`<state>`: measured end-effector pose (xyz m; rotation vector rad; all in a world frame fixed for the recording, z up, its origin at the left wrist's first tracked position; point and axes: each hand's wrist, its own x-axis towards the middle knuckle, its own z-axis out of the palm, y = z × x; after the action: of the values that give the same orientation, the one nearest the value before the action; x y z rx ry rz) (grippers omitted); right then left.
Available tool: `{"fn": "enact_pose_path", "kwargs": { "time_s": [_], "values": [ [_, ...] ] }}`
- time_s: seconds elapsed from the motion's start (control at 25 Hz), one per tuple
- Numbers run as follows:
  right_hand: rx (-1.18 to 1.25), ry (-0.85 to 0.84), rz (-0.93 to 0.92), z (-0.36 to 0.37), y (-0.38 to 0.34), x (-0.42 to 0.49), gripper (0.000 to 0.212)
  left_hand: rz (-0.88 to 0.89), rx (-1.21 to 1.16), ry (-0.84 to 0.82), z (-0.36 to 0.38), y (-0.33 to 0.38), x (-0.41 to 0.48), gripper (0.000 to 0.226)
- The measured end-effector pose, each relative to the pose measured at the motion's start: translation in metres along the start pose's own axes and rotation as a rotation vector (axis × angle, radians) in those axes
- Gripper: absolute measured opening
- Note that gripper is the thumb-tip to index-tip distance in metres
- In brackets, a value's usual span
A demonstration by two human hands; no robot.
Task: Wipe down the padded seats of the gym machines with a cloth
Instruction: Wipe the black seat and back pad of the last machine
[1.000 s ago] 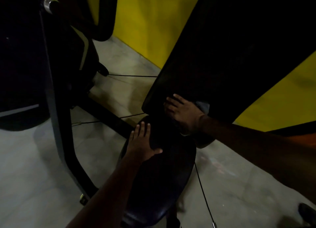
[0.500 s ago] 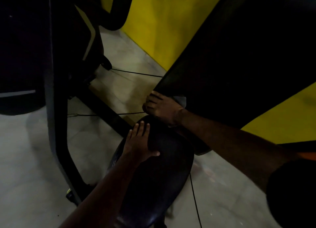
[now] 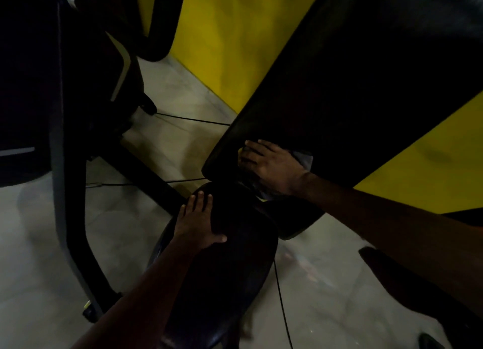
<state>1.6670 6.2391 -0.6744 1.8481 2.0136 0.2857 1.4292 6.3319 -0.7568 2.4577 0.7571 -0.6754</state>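
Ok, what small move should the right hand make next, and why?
Probably slide the cloth down onto the seat pad: the right hand presses it at the back pad's bottom edge, while the left hand rests bare on that seat.

No text, label, brand, number or sign can be read anywhere. The dim light leaves the black seat pad (image 3: 235, 270), the back pad (image 3: 366, 74), the machine frame (image 3: 60, 191) and the yellow wall (image 3: 222, 35) showing no markings.
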Motion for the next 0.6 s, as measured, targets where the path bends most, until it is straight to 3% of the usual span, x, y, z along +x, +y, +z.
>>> {"fn": "enact_pose_path", "kwargs": {
  "time_s": [0.12, 0.28, 0.48, 0.6],
  "values": [
    [0.045, -0.016, 0.057, -0.036, 0.025, -0.042, 0.057, -0.033, -0.173, 0.029, -0.019, 0.014, -0.006, 0.111],
    [-0.018, -0.013, 0.155, -0.093, 0.063, -0.083, 0.057, 0.064, -0.404, 0.329, -0.097, 0.074, -0.024, 0.100],
    [0.016, 0.213, 0.343, -0.198, 0.120, -0.116, 0.073, 0.248, -0.568, 0.602, -0.229, 0.145, -0.061, 0.080],
    [-0.025, 0.307, 0.489, -0.254, 0.171, -0.138, 0.084, 0.376, -0.555, 0.682, -0.290, 0.179, -0.084, 0.076]
  ]
}}
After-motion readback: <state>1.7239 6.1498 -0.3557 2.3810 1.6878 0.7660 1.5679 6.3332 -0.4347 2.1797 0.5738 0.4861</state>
